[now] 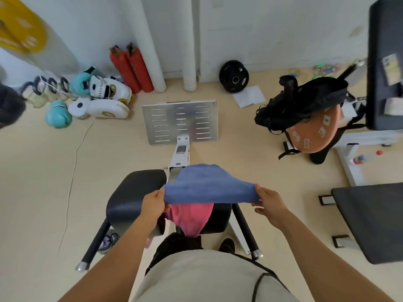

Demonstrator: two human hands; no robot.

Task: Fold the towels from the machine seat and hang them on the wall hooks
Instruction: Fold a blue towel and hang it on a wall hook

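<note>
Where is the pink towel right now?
In the head view, the pink towel lies on the black machine seat, low and centre, just under the blue towel held by both hands.

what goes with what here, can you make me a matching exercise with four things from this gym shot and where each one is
Things:
1. blue towel
2. pink towel
3. black backpack
4. red cylinders

Places:
A. leaning against the wall
B. lying on the machine seat
C. stretched between the left hand and right hand
D. resting on top of an orange weight plate

Pairs: 1-C, 2-B, 3-D, 4-A
</note>
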